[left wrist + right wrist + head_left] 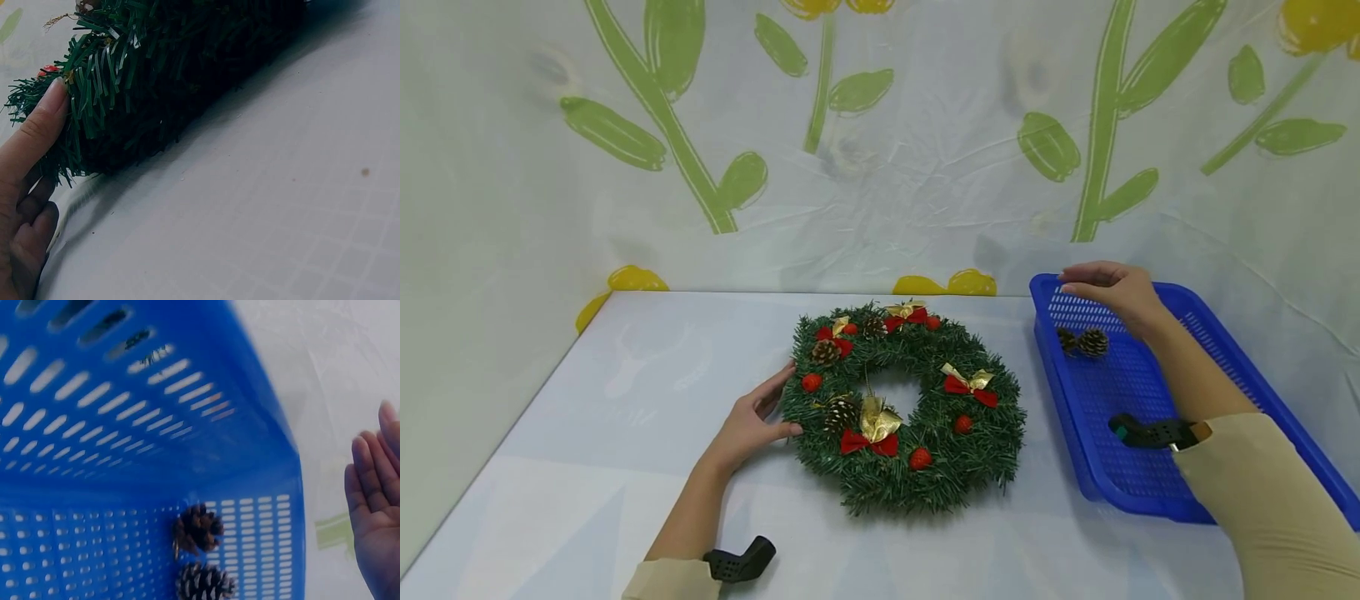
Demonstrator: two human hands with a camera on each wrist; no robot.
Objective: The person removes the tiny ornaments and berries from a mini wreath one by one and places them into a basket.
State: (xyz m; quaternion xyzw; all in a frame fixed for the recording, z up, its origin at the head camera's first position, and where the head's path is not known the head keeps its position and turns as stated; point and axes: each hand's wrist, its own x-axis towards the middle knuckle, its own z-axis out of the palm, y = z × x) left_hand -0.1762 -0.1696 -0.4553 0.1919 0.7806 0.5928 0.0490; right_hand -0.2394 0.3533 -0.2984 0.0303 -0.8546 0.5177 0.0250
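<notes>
A green wreath (pixel 992 442) with red-and-gold bows, pine cones and red berries lies on the table. My left hand (pixel 748 425) holds its left edge. In the left wrist view the thumb (pixel 47 115) presses against the needles, while the other fingers bend in below the edge. My right hand (pixel 1112 292) hovers over the far left corner of a blue plastic basket (pixel 1078 425), its fingers extended and nothing in them. Inside the basket, two pine cones (pixel 199 528) sit in the far left corner, below that hand.
A white table (pixel 587 433) carries the wreath and the basket, with the basket to the wreath's right. Behind them hangs a white curtain (pixel 917 183) printed with green leaves and yellow flowers. Dark wrist devices (pixel 741 560) are strapped on both forearms.
</notes>
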